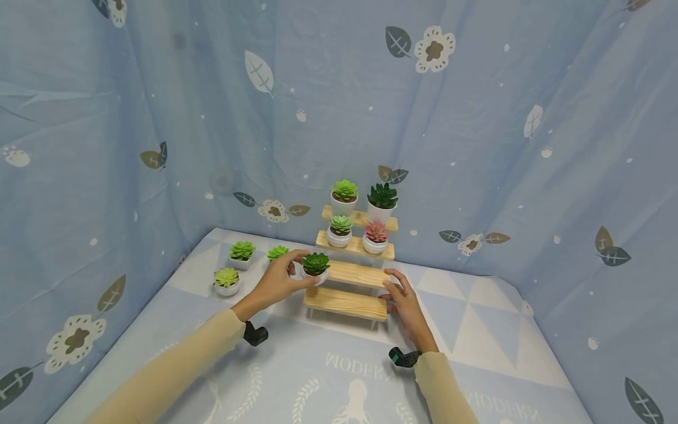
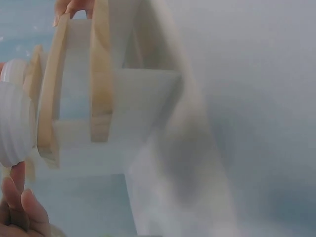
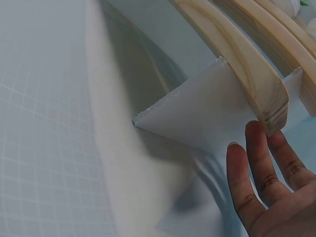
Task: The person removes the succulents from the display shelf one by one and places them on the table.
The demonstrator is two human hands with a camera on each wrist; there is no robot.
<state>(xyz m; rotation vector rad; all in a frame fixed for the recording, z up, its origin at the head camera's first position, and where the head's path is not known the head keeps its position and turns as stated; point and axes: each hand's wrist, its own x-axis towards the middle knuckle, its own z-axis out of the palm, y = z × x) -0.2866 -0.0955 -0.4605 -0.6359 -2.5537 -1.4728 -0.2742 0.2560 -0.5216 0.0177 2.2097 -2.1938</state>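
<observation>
Potted succulent (image 1: 316, 265) is partly covered by the gripping left fingers (image 1: 294, 255).

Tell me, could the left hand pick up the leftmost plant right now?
Probably not without letting go first: the left hand holds a dark green plant, though the leftmost plant stands nearby, with nothing seeming to cover it.

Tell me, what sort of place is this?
Possibly a makeshift tabletop booth: blue patterned fabric hangs around a cloth-covered table, which carries a stepped wooden stand and small potted plants. What lies beyond the fabric isn't visible.
</observation>
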